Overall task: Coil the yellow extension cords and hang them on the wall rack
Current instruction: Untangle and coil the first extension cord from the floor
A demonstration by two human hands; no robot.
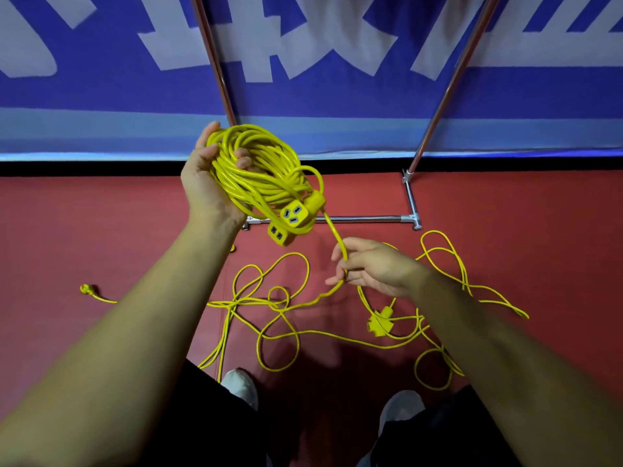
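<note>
- The coil of yellow extension cord is held up at the left, gripped by the left hand. The thumb is on the near side and the fingers are curled through the loops.
- Two yellow socket blocks hang at the lower right of the coil.
- A strand is led down from the coil into the right hand, whose fingers are loosely curled round it.
- The remaining loose cord is spread in tangled loops on the red floor, between the hands and the white shoes.
- A multi-way socket is seen among the loops under the right wrist.
- A plug end lies well apart at the left, on otherwise bare floor beside the left forearm.
- The floor is bounded at the back by a black strip under the wall.
- Two metal poles of the rack are seen rising against the wall. Its base bar lies on the floor just behind the coil.
- The wall is covered by a blue banner with large white characters, cropped at the top and not readable.
- No lettering can be made out on the socket blocks.
</note>
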